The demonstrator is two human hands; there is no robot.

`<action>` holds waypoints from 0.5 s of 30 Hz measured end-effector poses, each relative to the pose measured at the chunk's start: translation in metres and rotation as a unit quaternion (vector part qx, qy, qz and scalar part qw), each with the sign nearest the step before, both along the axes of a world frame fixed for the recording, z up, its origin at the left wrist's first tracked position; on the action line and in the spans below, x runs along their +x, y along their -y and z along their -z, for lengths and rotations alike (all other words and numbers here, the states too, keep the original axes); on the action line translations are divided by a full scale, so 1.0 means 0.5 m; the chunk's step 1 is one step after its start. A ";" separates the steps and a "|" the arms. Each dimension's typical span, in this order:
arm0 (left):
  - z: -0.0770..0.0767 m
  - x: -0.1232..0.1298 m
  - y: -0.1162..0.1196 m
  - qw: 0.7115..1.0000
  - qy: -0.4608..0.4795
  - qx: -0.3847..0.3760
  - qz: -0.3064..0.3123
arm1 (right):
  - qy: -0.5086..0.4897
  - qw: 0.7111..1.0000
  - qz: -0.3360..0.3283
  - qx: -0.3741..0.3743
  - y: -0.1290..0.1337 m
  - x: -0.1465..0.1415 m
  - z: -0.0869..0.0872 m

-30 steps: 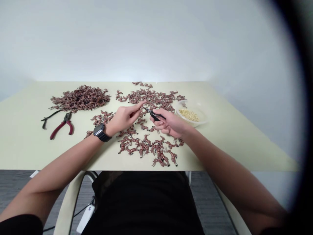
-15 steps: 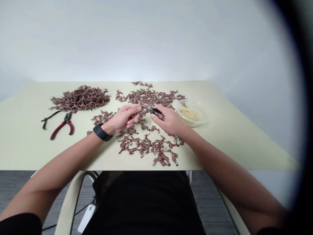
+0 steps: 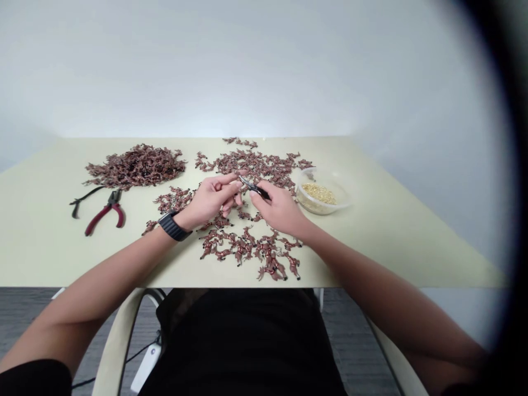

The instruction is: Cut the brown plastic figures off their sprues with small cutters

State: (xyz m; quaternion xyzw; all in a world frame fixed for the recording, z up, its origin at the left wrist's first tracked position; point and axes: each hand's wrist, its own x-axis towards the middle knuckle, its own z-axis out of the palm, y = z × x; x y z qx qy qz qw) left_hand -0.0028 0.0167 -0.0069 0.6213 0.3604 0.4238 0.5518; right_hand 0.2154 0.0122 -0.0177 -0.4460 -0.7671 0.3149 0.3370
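Note:
My left hand [image 3: 211, 198] is held above the table with its fingers curled, and the thumb and forefinger meet at the tip of a small pair of black-handled pliers [image 3: 256, 188]. Anything pinched there is too small to make out. My right hand [image 3: 280, 210] is shut around those pliers. Below and around both hands lie many small reddish-brown animal figurines [image 3: 247, 250], spread over the pale table [image 3: 103, 258]. More figurines [image 3: 251, 164] are strewn behind the hands.
A dense heap of figurines [image 3: 136, 166] lies at the back left. Red-handled pliers [image 3: 105, 215] and a black-handled tool [image 3: 86, 193] are in front of it. A clear plastic bowl [image 3: 322, 191] of small golden beads stands at the right.
My right hand has shifted slightly left and the pliers now tilt down to the right. My left hand has turned a little at the wrist. The table items have not moved.

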 end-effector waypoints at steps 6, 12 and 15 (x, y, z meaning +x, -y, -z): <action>0.029 0.001 -0.002 0.946 -0.190 0.229 -0.126 | -0.120 0.980 -0.021 -0.154 0.004 -0.019 0.003; 0.025 -0.040 -0.031 0.883 -0.294 0.348 -0.115 | -0.181 0.882 -0.168 -0.401 -0.012 0.018 -0.041; 0.016 -0.033 -0.025 0.912 -0.243 0.301 -0.135 | -0.158 0.910 -0.144 -0.355 -0.018 0.026 -0.041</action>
